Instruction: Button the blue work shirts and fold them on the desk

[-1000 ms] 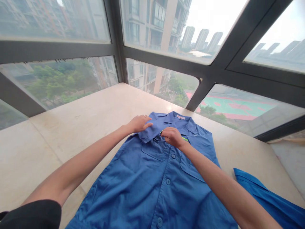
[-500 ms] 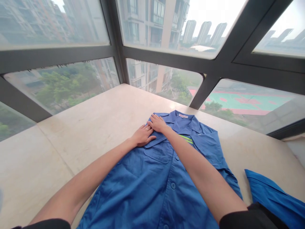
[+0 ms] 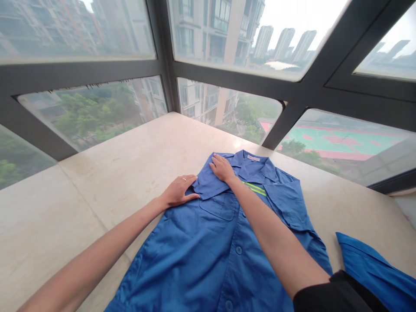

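A blue button-up work shirt (image 3: 195, 247) lies front side up, its collar at the far end and its sleeves folded in over the chest. Green-yellow stripes show near the middle of the chest. My right hand (image 3: 222, 168) rests flat on the folded sleeve by the left shoulder of the picture, fingers stretched. At the shirt's left edge, my left hand (image 3: 180, 190) touches the sleeve's fold, thumb spread away from the fingers; a ring is on one finger. Part of the shirt front is hidden under my right forearm.
The shirt lies on a pale stone ledge (image 3: 97, 186) in a window corner. Dark window frames (image 3: 227, 74) bound the ledge at the back and sides. Another piece of blue cloth (image 3: 373, 264) lies at the right.
My left hand has slid left and toward me, from beside my right hand to the shirt's edge. The right hand stays on the shoulder. The view has shifted slightly.
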{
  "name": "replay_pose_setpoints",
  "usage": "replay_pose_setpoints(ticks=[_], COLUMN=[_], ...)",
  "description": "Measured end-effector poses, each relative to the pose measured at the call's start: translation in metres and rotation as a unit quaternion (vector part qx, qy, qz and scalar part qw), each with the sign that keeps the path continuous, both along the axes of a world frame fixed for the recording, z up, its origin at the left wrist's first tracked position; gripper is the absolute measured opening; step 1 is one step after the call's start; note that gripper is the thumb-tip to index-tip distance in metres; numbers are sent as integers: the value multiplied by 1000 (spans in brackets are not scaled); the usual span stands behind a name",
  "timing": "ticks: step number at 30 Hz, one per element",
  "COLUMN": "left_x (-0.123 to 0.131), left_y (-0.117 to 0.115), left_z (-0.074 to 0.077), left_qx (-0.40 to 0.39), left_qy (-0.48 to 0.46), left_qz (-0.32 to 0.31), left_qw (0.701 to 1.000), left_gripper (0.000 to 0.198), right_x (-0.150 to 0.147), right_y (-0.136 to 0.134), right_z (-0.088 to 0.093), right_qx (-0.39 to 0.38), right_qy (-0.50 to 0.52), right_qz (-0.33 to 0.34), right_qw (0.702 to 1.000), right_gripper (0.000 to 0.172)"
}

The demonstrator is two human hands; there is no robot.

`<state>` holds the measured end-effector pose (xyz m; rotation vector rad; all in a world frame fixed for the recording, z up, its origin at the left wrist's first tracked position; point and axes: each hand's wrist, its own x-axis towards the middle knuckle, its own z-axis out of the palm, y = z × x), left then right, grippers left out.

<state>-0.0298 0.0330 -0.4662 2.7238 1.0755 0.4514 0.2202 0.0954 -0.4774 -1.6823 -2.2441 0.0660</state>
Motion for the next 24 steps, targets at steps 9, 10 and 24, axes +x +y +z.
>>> replay_pose_setpoints(ticks=[9, 10, 24], left_x=[-4, -3, 16], left_y=[-1, -2, -4], left_z=[7, 7, 26], left_qx=[-11, -14, -6], left_qy=[-62, -68, 61], left_qz=[59, 93, 317], left_qw=[996, 993, 946], left_gripper=[28, 27, 26], right_x=[5, 5, 24], right_y=[-1, 1, -10], right_z=[-4, -5, -6], right_qx=[83, 77, -52], right_qy=[45, 40, -34], right_qz=[-34, -20, 88], right_qw=[995, 996, 994], right_gripper=[32, 31, 51])
